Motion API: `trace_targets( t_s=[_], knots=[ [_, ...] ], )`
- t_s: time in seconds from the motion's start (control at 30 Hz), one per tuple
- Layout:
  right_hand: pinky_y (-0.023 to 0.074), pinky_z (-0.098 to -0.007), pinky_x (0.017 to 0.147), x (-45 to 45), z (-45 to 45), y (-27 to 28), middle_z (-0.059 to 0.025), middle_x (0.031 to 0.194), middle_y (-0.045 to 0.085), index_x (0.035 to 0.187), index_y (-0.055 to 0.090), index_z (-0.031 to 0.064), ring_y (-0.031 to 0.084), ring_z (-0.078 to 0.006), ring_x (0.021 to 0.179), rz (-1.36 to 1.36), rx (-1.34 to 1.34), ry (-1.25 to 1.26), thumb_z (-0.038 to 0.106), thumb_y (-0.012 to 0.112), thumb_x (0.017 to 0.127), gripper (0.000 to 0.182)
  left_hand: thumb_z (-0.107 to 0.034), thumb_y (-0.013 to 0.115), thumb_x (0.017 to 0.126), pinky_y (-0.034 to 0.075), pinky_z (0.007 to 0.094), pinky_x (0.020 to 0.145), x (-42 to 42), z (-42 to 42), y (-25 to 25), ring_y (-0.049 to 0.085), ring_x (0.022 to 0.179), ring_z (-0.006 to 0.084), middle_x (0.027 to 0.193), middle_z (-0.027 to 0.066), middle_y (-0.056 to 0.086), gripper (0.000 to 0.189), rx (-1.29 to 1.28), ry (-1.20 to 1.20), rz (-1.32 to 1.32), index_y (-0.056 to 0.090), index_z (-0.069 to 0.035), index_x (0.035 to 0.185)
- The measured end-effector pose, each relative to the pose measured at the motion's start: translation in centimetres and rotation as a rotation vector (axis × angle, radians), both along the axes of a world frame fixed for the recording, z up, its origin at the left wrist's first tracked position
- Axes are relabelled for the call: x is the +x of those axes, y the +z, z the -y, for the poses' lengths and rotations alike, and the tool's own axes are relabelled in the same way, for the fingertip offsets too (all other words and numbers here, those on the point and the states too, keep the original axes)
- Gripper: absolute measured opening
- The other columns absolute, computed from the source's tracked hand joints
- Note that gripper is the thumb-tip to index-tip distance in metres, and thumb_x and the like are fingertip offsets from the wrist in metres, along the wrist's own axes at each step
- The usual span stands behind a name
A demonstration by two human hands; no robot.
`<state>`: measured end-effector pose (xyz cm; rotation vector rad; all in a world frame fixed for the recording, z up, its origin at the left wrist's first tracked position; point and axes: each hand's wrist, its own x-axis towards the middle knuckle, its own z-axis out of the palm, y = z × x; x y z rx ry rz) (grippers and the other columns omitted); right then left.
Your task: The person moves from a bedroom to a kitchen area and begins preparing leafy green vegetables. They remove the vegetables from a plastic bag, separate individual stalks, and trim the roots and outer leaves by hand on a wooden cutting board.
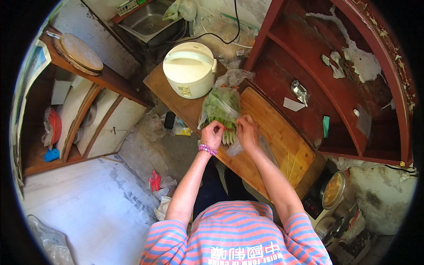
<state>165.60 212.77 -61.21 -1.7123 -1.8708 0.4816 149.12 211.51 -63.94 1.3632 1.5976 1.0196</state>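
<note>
Leafy green vegetables (217,111) lie in a clear plastic bag (228,96) on a wooden cutting board, their pale stem ends (229,137) towards me. My left hand (212,134), with purple beads at the wrist, pinches the bag's edge on the left of the stems. On the other side my right hand (248,131) has its fingertips closed on the bag film. Loose film hangs below that hand. Exactly what lies between the fingertips is partly hidden. Under and beside my right forearm is the cutting board (265,116), with a few thin stalks (290,164) on it.
A cream rice cooker (188,71) stands behind the bag on a low wooden table (159,81). A red shelf unit (304,82) borders the right side. At the lower right is a pan of food (334,189). A sink (149,20) lies at the back, a cabinet (112,122) left.
</note>
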Motion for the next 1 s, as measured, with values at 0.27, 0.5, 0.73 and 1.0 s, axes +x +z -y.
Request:
trace_targets(
  t_s=[0.27,0.5,0.73,1.0],
  knots=[
    [0.037,-0.0446,0.085,-1.7,0.6,-1.3,-0.0066,0.096,0.058,0.094,0.067,0.0117,0.055,-0.028,0.1,0.063,-0.065,0.117,0.011,0.072,0.075,0.02,0.006,0.059,0.082,0.051,0.0254,0.071,-1.0,-2.8,-1.5,0.066,0.075,0.0129,0.08,0.0086,0.071,0.005,-0.207,-0.139,0.382,0.059,0.001,0.083],
    [0.0355,-0.0459,0.088,-2.3,-0.2,-1.1,-0.0065,0.097,0.058,0.095,0.066,0.0097,0.055,-0.0291,0.101,0.002,-0.104,0.133,0.011,0.073,0.075,0.021,0.004,0.059,0.082,0.052,0.0257,0.069,-1.8,-4.0,-1.8,0.067,0.074,0.0134,0.081,0.0105,0.071,0.003,-0.252,-0.122,0.428,0.06,0.001,0.082],
    [0.0484,-0.0329,0.075,-1.6,-0.8,-5.7,-0.0061,0.088,0.066,0.091,0.068,0.0034,0.062,-0.0194,0.081,-0.399,-0.291,-0.018,0.007,0.068,0.083,0.009,0.004,0.06,0.083,0.052,0.0255,0.069,-0.3,-3.8,-1.1,0.066,0.075,0.0119,0.085,0.0074,0.07,0.015,-0.125,-0.15,0.31,0.066,0.002,0.096],
    [0.0489,-0.0246,0.074,-0.2,-0.9,-4.7,-0.0035,0.09,0.071,0.102,0.072,0.0004,0.061,-0.0092,0.078,-0.764,-0.531,-0.135,0.007,0.062,0.091,0.016,0.009,0.063,0.075,0.051,0.0301,0.065,-0.4,-2.7,-1.7,0.063,0.071,0.0203,0.085,0.0094,0.059,0.02,0.114,-0.17,-0.111,0.063,-0.002,0.092]
  ],
)
